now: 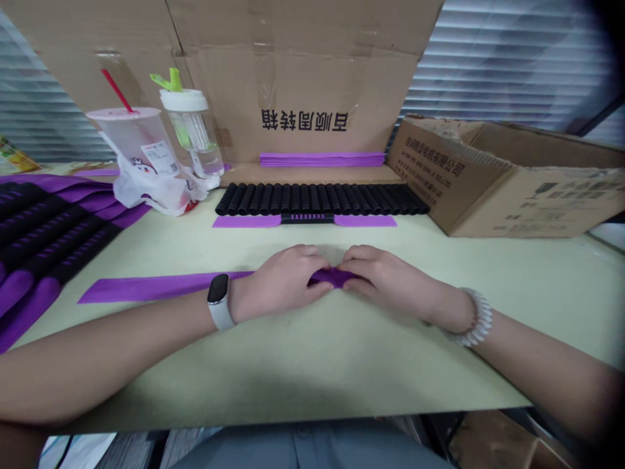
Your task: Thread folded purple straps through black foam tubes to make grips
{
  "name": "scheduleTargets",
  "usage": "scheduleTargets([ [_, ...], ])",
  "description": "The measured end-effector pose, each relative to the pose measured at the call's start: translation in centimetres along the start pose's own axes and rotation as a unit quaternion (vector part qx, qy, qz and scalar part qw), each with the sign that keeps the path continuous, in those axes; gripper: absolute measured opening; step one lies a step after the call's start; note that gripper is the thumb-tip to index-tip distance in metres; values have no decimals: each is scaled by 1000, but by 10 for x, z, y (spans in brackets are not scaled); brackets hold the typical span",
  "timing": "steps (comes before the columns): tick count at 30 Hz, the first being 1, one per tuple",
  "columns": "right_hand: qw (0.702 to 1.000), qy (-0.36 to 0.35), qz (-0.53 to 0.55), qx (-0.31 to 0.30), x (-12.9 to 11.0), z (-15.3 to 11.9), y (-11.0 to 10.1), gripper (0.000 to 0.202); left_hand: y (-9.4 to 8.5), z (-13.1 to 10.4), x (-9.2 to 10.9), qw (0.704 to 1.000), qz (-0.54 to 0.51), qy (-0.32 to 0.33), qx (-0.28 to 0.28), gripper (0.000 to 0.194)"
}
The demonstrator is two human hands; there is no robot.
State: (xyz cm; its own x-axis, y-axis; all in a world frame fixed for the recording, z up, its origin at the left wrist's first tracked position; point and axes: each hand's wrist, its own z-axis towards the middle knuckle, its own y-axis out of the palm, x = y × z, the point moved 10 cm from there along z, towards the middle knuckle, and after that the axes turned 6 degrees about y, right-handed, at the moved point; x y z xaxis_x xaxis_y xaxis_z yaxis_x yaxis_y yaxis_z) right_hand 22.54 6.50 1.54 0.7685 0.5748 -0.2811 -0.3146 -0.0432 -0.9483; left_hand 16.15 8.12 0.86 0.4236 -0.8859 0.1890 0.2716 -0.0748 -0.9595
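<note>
A long purple strap [166, 286] lies across the pale table, its far left end flat. My left hand [288, 277] and my right hand [383, 277] meet over its other end, fingers pinched on the bunched part between them. Most of the strap under the left hand is hidden. Just beyond the hands is a row of black ribbed tubes [317, 198]. In front of that row lies a purple strip with a black slotted middle piece [307, 219].
Several purple-and-black straps [63, 241] overlap at the left. A plastic cup with a red straw [146, 150] and a bottle [195, 130] stand behind them. An open cardboard box [488, 182] sits at the right. Purple strips [322, 159] are stacked against the cardboard [312, 78] at the back.
</note>
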Motion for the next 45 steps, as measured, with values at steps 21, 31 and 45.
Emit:
scheduleTargets([
  [21,999,-36,-30,3,-6,0,3,12,-1,3,5,999,-16,16,29,13],
  [31,999,-29,-13,13,-7,0,2,15,1,0,8,1000,10,3,13,13],
  [45,909,22,414,-38,-13,18,-9,43,-115,9,2,931,-311,-58,182,29],
])
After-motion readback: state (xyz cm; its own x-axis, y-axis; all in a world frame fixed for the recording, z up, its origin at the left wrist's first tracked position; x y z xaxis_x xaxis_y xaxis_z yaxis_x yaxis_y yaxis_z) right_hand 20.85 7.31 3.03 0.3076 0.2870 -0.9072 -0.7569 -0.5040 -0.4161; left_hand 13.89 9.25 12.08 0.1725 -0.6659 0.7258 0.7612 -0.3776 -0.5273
